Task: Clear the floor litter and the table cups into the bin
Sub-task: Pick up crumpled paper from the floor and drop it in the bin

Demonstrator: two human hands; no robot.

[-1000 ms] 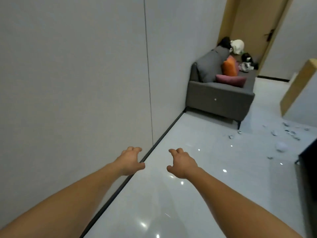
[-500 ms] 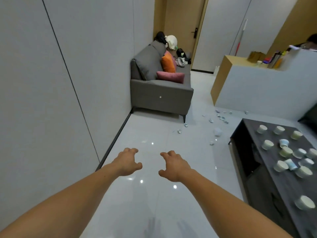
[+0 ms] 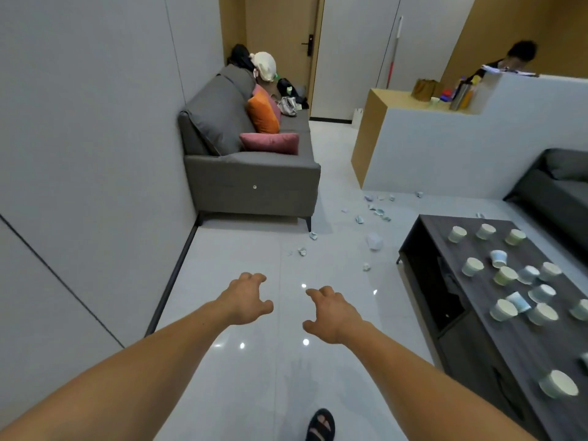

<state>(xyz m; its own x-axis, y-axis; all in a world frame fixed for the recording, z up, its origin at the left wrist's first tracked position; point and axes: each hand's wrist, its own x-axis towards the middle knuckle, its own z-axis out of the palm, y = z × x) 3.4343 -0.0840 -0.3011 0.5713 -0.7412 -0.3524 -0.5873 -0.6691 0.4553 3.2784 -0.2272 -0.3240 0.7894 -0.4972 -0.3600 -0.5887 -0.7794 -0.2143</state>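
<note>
Hands outstretched, palms down — left hand (image 3: 245,299), right hand (image 3: 331,311) empty.

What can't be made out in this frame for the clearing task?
- Bin: nowhere in the head view; its place is unknown.
- Table: right side cut off by the frame edge, so the cups cannot be counted.
- Floor litter: too small to identify; some may lie behind the table.

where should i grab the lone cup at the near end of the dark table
Wrap the right hand round the cup at its side wall, just under the wide top, coming from the floor-side edge of the table. It seems upright and stands apart from the other cups, so its wall is free all round.
</note>
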